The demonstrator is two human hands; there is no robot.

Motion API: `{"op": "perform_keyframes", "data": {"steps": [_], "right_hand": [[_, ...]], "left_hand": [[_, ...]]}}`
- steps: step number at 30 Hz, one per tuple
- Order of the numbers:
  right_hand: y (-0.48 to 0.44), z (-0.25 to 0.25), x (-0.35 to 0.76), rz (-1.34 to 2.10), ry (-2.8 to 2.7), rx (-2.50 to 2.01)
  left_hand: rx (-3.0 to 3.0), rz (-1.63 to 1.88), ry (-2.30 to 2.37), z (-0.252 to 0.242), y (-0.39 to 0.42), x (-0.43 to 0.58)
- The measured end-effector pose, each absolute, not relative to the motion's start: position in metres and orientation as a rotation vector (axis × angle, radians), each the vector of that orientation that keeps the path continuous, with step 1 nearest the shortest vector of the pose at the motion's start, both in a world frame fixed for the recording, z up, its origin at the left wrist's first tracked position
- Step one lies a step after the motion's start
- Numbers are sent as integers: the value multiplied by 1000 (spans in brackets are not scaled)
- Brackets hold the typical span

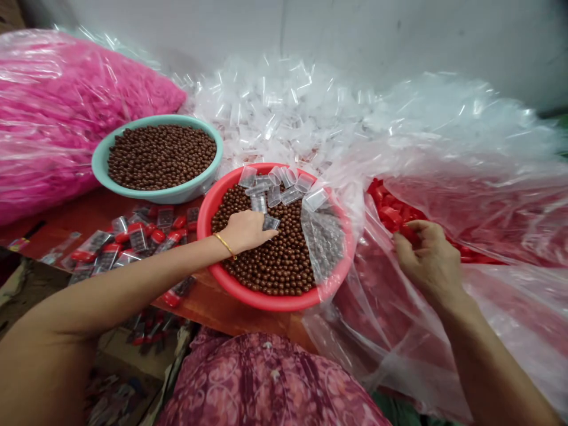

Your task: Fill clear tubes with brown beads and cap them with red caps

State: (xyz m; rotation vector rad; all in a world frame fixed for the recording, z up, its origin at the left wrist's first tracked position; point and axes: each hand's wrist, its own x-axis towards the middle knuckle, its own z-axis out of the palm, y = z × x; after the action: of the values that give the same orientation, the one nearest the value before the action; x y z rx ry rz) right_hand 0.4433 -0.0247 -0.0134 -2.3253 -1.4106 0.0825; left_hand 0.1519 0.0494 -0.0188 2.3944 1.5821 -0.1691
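Observation:
My left hand [245, 231] is closed on a small clear plastic container [271, 222], low over the brown balls [275, 266] that fill a red basin [213, 260]. Several empty clear containers [290, 195] lie on the balls along the basin's far side. To the right, my right hand [428, 257] pinches a red cap [412, 235] at the mouth of a clear bag [444, 201] of red caps [390, 210]. Part of that bag's plastic drapes over the basin's right side.
A light blue basin [100, 157] of brown balls stands at the back left. Filled containers with red caps [137, 236] lie in a heap before it. A bag of pink pieces [89, 100] bulges at far left; many clear containers [275, 106] are piled along the wall.

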Motion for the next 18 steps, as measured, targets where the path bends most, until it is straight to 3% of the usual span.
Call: {"op": "perform_keyframes", "data": {"steps": [4, 8, 11, 18], "right_hand": [[-29, -21, 444, 209, -1390, -2205], [-31, -30, 445, 179, -1390, -2072], [-32, -35, 445, 247, -1336, -2019], [-35, -28, 437, 477, -1248, -1841]], "left_hand": [[2410, -98, 1496, -13, 57, 146], [2573, -479, 1318, 2, 50, 136], [2639, -581, 1180, -2, 44, 144], [2437, -111, 1166, -35, 56, 169]]}}
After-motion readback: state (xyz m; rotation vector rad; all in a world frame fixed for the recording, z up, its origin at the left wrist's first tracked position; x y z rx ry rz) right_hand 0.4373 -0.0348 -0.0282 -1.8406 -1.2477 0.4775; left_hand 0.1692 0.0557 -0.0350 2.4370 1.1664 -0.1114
